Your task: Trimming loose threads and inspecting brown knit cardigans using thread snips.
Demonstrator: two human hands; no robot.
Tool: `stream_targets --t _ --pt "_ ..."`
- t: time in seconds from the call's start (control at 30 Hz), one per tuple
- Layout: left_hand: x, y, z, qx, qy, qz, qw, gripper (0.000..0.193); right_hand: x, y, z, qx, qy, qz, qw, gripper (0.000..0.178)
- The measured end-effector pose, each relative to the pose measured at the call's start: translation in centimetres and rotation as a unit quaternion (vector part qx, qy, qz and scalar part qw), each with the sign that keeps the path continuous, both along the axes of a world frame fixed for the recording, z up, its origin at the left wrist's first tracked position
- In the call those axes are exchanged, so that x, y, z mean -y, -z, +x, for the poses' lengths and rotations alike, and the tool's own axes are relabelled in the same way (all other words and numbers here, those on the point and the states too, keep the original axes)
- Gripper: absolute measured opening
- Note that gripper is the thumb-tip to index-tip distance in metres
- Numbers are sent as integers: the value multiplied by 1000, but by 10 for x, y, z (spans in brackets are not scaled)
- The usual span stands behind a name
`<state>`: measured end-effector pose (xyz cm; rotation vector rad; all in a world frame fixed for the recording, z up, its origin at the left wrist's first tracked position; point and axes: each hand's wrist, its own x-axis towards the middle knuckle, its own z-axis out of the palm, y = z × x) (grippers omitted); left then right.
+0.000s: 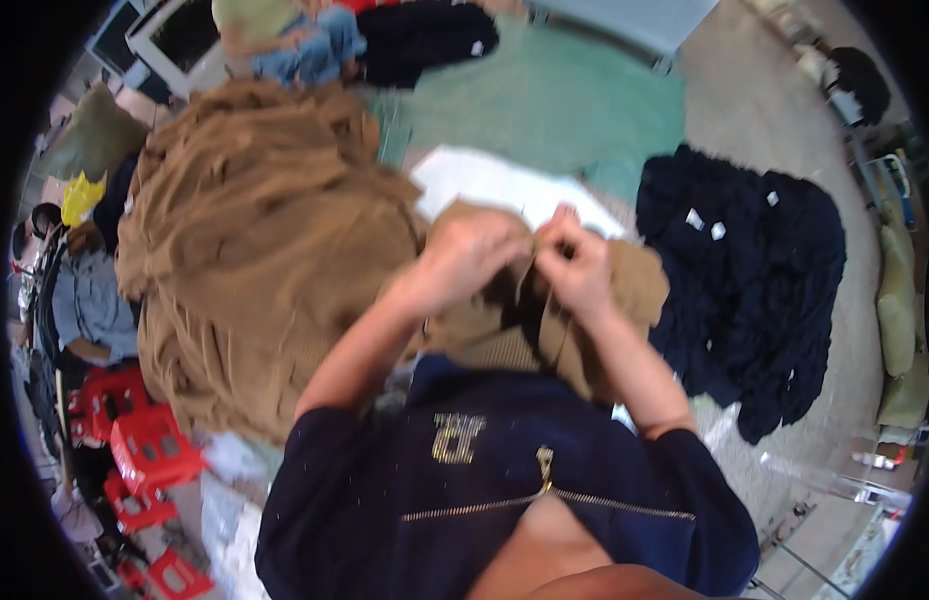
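A brown knit garment (pixel 477 335) with a ribbed band hangs between my hands, close in front of my body. My left hand (pixel 473 252) is closed on its upper edge, with the fingers pointing right. Close beside it, my right hand (pixel 577 268) pinches the same garment, its fingers bent and drawn together. The fingertips of the two hands nearly meet, and the exact spot they hold is partly hidden and slightly blurred. More of the brown cloth spreads out under my right wrist.
A large heap of brown knitwear (pixel 260 220) rises at my left. To the right lies a pile of dark navy garments (pixel 750 270) with small white tags. A white sheet (pixel 475 180) and green sheeting (pixel 555 105) are beyond my hands. Red plastic stools (pixel 155 450) stand at the lower left.
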<state>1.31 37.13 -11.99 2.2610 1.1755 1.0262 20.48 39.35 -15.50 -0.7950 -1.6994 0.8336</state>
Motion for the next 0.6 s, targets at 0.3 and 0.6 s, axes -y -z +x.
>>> stream_targets --t 0.3,0.6 --pt "-1 30 2 1 -83 89 993 16 6 -6 7 220 43 127 966 25" --pt "53 56 -44 -125 19 53 991 30 40 13 75 374 6 29 927 29"
